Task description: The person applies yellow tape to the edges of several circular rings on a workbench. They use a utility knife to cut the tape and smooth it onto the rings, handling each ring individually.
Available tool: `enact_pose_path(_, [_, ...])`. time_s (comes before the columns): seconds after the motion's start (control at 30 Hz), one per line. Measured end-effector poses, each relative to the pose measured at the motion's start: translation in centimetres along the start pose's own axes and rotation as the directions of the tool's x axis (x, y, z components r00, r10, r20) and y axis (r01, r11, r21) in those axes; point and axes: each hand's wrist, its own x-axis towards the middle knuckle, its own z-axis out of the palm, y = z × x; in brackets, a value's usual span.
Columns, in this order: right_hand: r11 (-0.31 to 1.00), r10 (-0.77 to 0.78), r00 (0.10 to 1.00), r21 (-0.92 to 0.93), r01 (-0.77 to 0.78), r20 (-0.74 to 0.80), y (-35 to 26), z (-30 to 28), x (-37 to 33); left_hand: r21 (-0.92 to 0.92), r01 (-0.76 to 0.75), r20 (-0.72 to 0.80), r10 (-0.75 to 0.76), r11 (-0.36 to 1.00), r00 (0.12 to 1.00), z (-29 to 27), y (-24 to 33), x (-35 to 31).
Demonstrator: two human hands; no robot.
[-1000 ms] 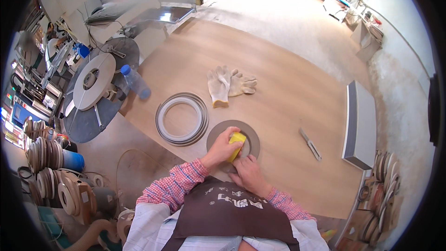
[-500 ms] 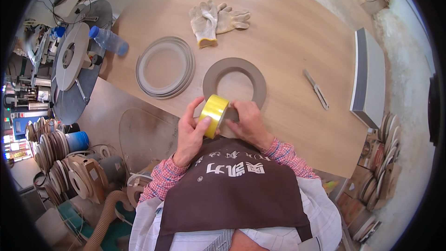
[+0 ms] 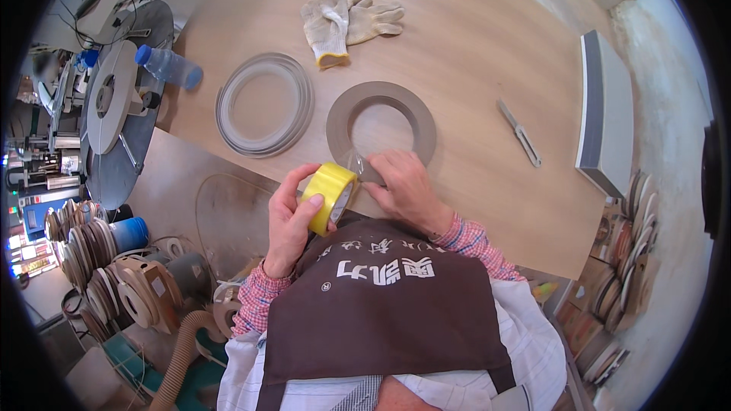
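A roll of yellow packing tape (image 3: 327, 192) is gripped in my left hand (image 3: 289, 222), with the thumb across its face. My right hand (image 3: 407, 192) pinches the free end of a short, clear strip running from the roll. Just beyond the hands, a flat coil of brown edge banding (image 3: 344, 116) lies on the wooden table (image 3: 472, 68), its near edge partly covered by my right hand. To its left rests a looser, paler coil of banding (image 3: 228, 123).
Work gloves (image 3: 327, 27) lie at the far side. On the right are a utility knife (image 3: 521, 135) and a grey-white box (image 3: 609, 118). A blue-capped bottle (image 3: 171, 67) stands near a round machine (image 3: 110, 99) at the left. Banding rolls (image 3: 87, 232) crowd the lower left.
The tape roll and my left hand have moved left, away from my right hand. A short strip of tape now stretches between them. The view has shifted slightly.
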Motion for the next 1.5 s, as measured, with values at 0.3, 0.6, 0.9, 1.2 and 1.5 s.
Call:
enact_pose_path(0.3, [0.996, 0.024, 0.997, 0.085, -0.018, -0.077, -1.4, -1.2, 1.4, 0.254, -0.030, -0.055, 0.046, 0.967, 0.997, 0.9, 0.1, -0.6])
enact_pose_path(0.6, [0.964, 0.118, 0.989, 0.250, -0.092, -0.087, -2.1, -1.8, 1.5, -0.004, -0.097, 0.025, 0.097, 0.995, 0.995, -0.2, -0.7, -1.8])
enact_pose_path(0.9, [0.980, 0.087, 0.996, 0.179, -0.089, 0.019, -1.7, -2.9, 1.5, 0.062, -0.008, -0.023, 0.010, 0.998, 1.000, -0.8, 0.8, -0.8])
enact_pose_path(1.2, [0.993, -0.015, 1.000, 0.114, 0.012, 0.022, -2.4, -1.8, 1.7, -0.018, 0.058, -0.060, -0.059, 0.998, 0.996, -0.1, 4.8, -1.7])
enact_pose_path(1.5, [0.994, -0.107, 0.987, 0.028, 0.104, 0.120, -1.8, -1.8, 2.9, 0.041, 0.155, 0.009, -0.155, 0.987, 0.988, -1.2, 7.4, 0.7])
